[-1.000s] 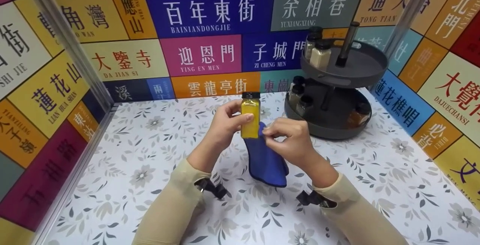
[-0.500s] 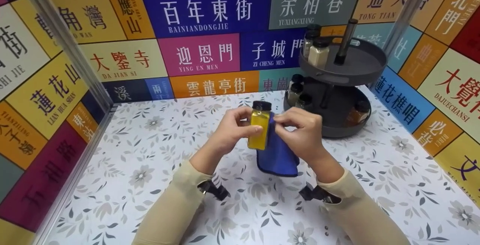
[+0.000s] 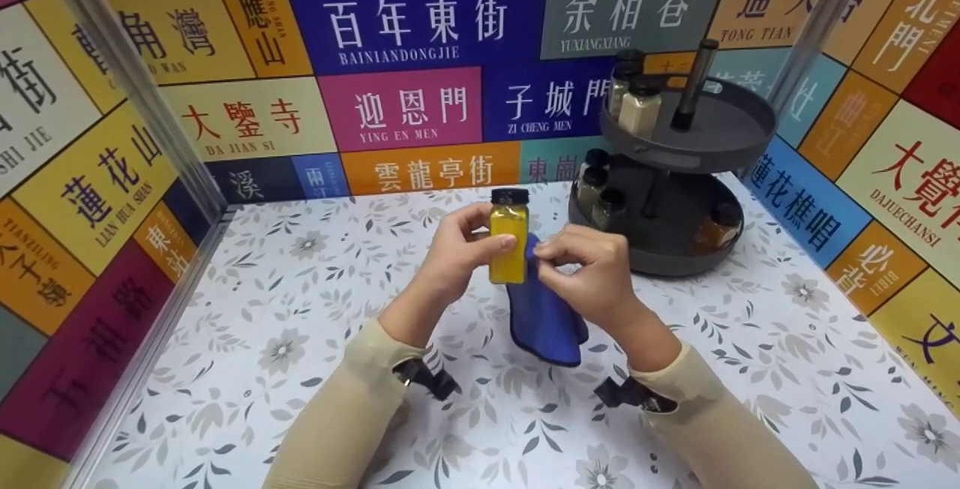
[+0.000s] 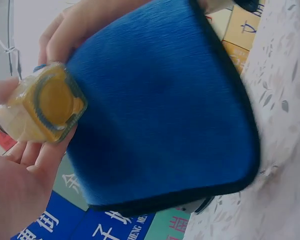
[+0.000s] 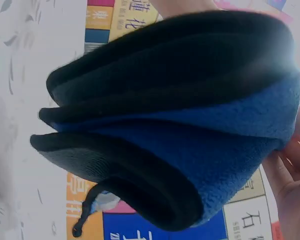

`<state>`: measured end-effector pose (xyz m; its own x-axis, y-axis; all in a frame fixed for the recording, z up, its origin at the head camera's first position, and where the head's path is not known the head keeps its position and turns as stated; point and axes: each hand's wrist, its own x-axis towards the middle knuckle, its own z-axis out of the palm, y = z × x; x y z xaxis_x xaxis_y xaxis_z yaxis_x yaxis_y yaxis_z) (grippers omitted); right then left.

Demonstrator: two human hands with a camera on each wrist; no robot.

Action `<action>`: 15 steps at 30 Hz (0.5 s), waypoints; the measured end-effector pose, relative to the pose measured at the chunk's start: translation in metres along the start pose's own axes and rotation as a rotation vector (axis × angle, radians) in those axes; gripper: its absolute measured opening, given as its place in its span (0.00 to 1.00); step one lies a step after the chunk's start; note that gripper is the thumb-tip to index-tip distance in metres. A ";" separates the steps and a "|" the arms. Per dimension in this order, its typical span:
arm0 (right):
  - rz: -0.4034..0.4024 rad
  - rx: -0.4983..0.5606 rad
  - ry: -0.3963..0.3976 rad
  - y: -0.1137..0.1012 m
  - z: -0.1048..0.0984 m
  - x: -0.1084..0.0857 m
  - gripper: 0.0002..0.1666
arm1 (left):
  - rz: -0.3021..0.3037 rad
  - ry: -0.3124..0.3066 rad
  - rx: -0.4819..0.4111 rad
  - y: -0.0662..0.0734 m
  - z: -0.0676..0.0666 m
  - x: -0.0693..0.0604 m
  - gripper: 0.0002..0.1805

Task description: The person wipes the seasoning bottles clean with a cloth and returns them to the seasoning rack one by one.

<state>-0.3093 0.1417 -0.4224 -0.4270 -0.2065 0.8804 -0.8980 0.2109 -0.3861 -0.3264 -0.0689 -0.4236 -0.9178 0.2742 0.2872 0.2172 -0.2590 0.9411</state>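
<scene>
Upright in my left hand [image 3: 450,253] is a square glass jar [image 3: 508,249] with a black lid and yellow contents, gripped between thumb and fingers. From below, the left wrist view shows the jar's base [image 4: 57,102]. My right hand [image 3: 589,268] pinches the top of a blue cloth [image 3: 546,328] with black edging, close to the jar's right side. The cloth hangs down in folds above the table; in the right wrist view the folded cloth [image 5: 230,150] fills most of the picture, with a small black loop at one corner. Whether cloth and jar touch is hard to tell.
A dark two-tier round rack [image 3: 675,264] stands at the back right. Its upper tier bears jars such as a pale one [image 3: 640,110]; several more, including a reddish-brown one [image 3: 716,230], stand below. Sign-patterned walls [image 3: 412,16] enclose the floral table [image 3: 285,399].
Both hands moved together slightly right, with the jar tilting, and then came back left with the jar upright again. The cloth swung along with them. Both holds are unchanged.
</scene>
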 end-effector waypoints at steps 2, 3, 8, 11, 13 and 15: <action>-0.010 0.007 -0.047 -0.001 0.003 -0.002 0.13 | 0.013 0.030 -0.008 0.002 -0.003 0.000 0.27; -0.013 0.010 -0.071 -0.001 0.003 -0.003 0.13 | 0.017 0.043 -0.006 0.002 -0.004 0.000 0.27; -0.016 0.030 -0.195 -0.001 0.002 -0.003 0.13 | 0.022 0.071 0.001 0.002 -0.006 0.002 0.26; -0.008 0.005 -0.211 0.001 -0.004 0.000 0.13 | 0.003 0.061 -0.011 0.000 -0.003 0.002 0.24; 0.004 -0.027 -0.164 0.003 -0.008 0.003 0.13 | -0.008 0.042 -0.014 -0.004 0.001 0.002 0.23; 0.034 -0.043 -0.073 0.003 -0.013 0.006 0.13 | -0.023 0.020 -0.009 -0.008 0.008 0.002 0.22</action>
<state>-0.3133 0.1532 -0.4146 -0.4650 -0.2677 0.8439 -0.8783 0.2591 -0.4018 -0.3271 -0.0594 -0.4294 -0.9290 0.2614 0.2620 0.1933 -0.2611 0.9458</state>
